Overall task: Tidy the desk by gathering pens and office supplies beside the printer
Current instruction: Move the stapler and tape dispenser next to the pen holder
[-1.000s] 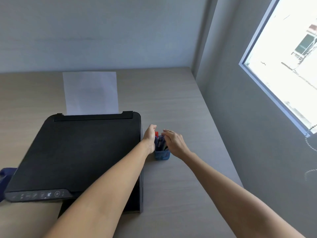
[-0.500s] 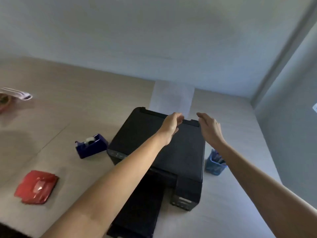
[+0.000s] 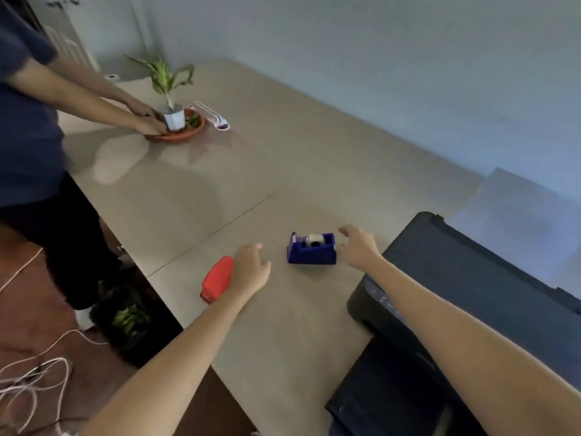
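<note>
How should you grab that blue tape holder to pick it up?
Probably by its two long flat sides, coming down from above. The blue tape dispenser sits upright on the desk, a blocky wedge with the tape roll in its top. The right hand, open beside it, is nearest. Avoid the cutter end.

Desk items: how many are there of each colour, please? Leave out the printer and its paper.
Red: 1, the stapler
Blue: 1, the tape dispenser
Orange: 1, the saucer
White: 2, the plant pot and the long white item
Total: 5
</note>
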